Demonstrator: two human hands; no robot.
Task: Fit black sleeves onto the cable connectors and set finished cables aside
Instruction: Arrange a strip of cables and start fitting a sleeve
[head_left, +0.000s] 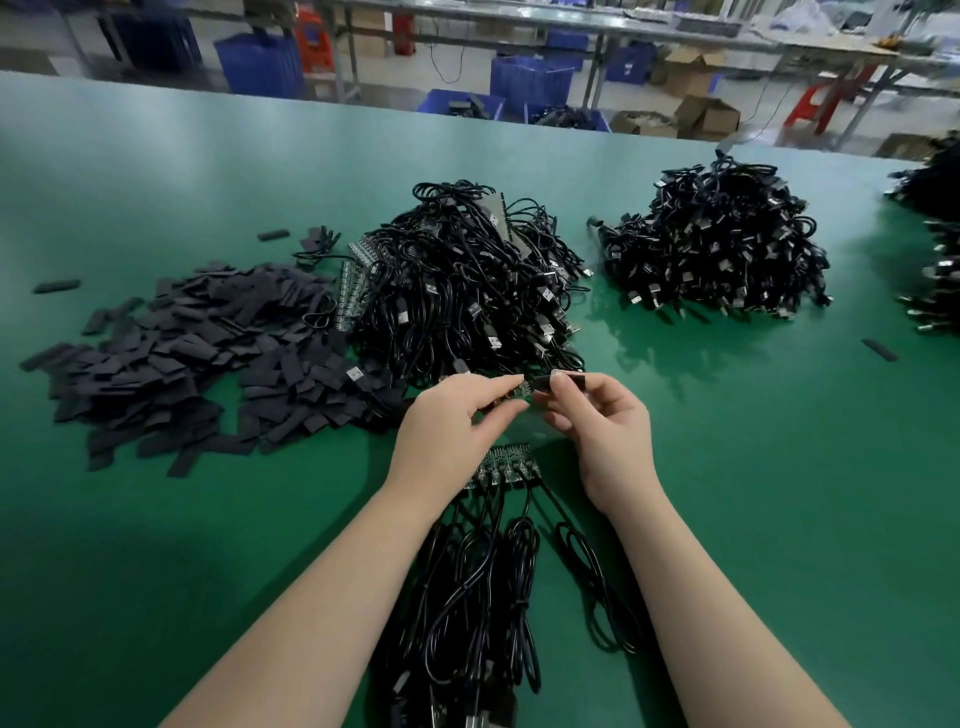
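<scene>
Black sleeve (570, 383) sat pinched in your right hand (605, 422), its mouth just meeting the small connector board (519, 392) that your left hand (451, 427) gripped by the fingertips above the green worktop (753, 467). Spare sleeves (197, 358) lay heaped to your left, unfinished cables (467, 291) behind, a likely finished pile (717, 249) to your right. If you had pushed with the sleeve skewed, its edge could have snagged the board's corner and buckled, or the board slipped from so light a grip.
</scene>
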